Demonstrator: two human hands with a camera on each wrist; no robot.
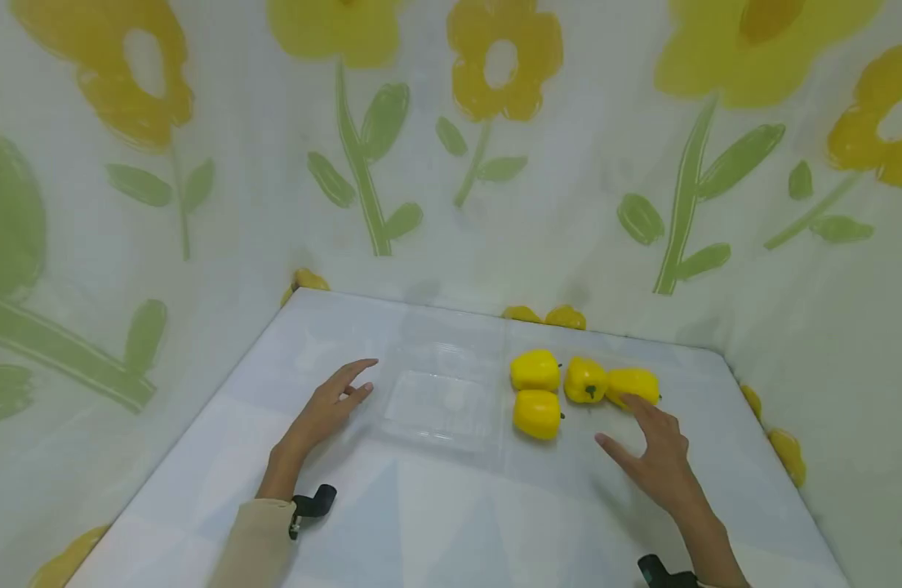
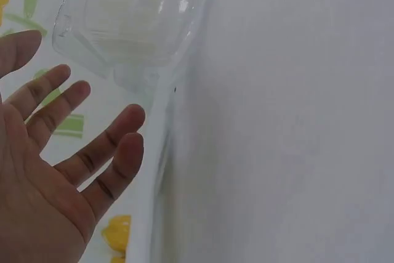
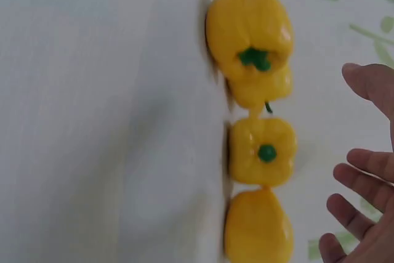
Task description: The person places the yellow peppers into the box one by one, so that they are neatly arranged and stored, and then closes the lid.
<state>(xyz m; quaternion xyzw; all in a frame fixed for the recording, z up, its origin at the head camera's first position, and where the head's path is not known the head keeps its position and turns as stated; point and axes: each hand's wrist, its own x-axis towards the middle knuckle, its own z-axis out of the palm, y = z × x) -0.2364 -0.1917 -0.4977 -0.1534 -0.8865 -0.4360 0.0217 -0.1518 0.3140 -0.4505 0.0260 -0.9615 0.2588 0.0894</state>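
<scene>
Several yellow bell peppers (image 1: pixel 536 414) with green stems sit on the table, right of a clear plastic container (image 1: pixel 439 408). My left hand (image 1: pixel 335 404) hovers beside the container's left side, fingers spread and holding nothing. In the left wrist view the container (image 2: pixel 132 29) stands past the fingertips of that hand (image 2: pixel 68 158). Over the right end of the peppers, my right hand (image 1: pixel 658 457) has its thumb and fingers apart, its fingertips overlapping the rightmost pepper (image 1: pixel 633 382) in the head view. The right wrist view has the peppers (image 3: pixel 261 152) in a line, apart from the hand (image 3: pixel 369 207).
A pale table (image 1: pixel 451 523) with faint blue triangles fills the front. Its far edge meets a white cloth wall (image 1: pixel 553 229) printed with yellow flowers and green leaves. A transparent lid-like half (image 1: pixel 509 457) appears joined to the container on its right, beneath the peppers.
</scene>
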